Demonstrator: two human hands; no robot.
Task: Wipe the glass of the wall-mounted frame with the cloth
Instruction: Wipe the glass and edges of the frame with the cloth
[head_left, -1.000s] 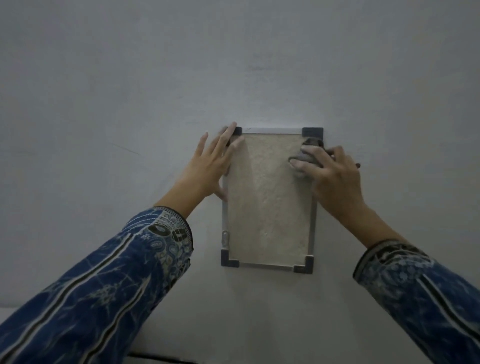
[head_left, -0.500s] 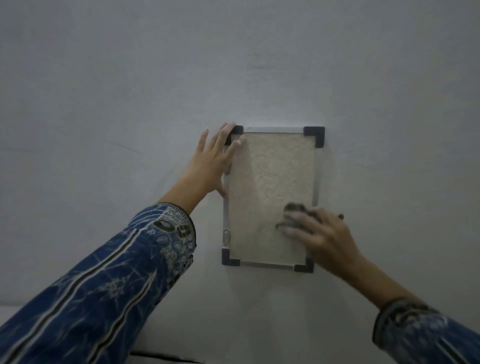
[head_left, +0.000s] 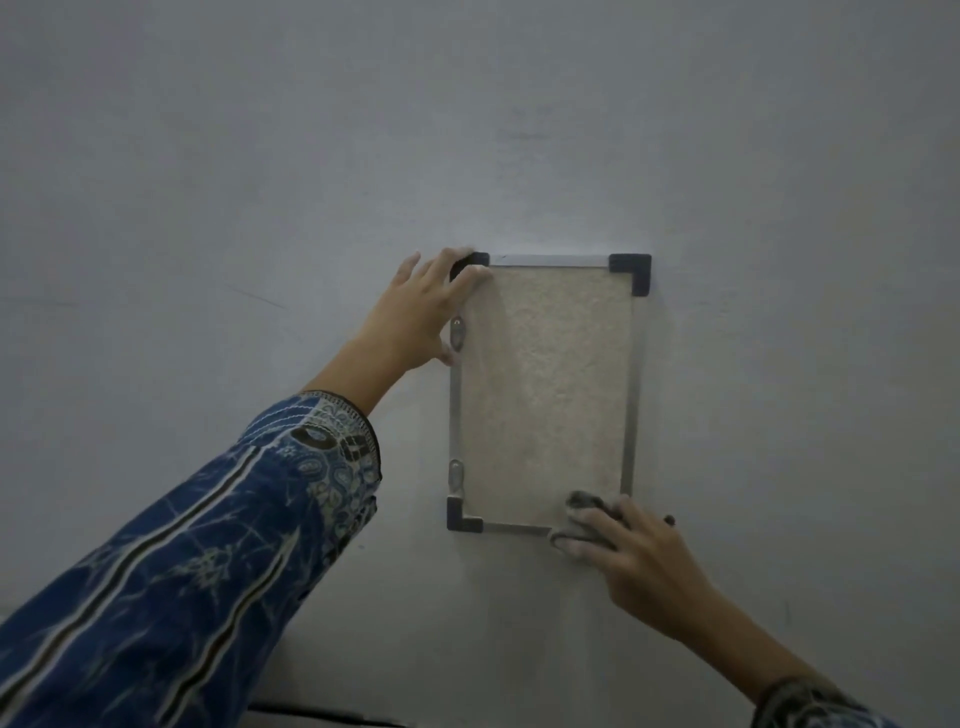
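Observation:
A small upright frame (head_left: 545, 384) hangs on the wall, with a silver rim, dark corner caps and a pale speckled sheet behind its glass. My left hand (head_left: 415, 317) lies flat against the frame's upper left corner, fingers spread, holding nothing. My right hand (head_left: 634, 556) presses a small dark grey cloth (head_left: 584, 506) against the lower right corner of the glass. Most of the cloth is hidden under my fingers, and the hand covers the lower right corner cap.
The frame is surrounded by a plain grey-white wall (head_left: 260, 182). Two small metal clips (head_left: 457, 332) sit on the frame's left rim. A dark line (head_left: 322, 719) runs along the bottom edge of the view.
My right hand has wiped the cloth down the right side of the glass, from the upper right corner to the lower right corner. My left hand has stayed at the upper left corner.

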